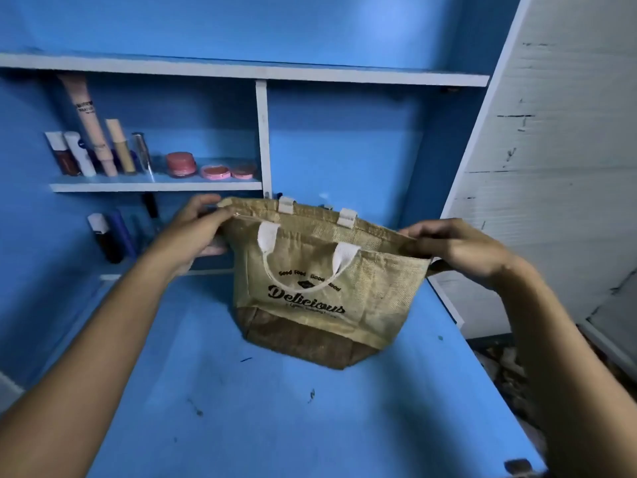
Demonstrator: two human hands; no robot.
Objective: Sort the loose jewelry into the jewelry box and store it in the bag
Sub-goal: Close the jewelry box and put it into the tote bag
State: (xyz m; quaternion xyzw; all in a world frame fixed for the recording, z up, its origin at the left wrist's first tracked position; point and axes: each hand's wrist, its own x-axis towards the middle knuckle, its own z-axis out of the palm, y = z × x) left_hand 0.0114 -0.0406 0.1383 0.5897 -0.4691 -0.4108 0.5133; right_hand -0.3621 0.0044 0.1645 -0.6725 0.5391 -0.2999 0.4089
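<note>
A tan jute bag (365, 291) with white handles and the black word "Delicious" stands upright on the blue table (262, 408). My left hand (193, 232) pinches the bag's top left corner at the zipper end. On the other side, my right hand (458, 246) grips the top right corner. The bag's mouth looks drawn nearly closed between the two hands. No jewelry box or loose jewelry is visible; the inside of the bag is hidden.
Behind the bag, a blue shelf unit (155, 186) holds cosmetic tubes (93, 132) and pink compacts (215, 172). More bottles (107, 236) stand lower left against the back. A white panel (537, 167) leans at the right beyond the table edge.
</note>
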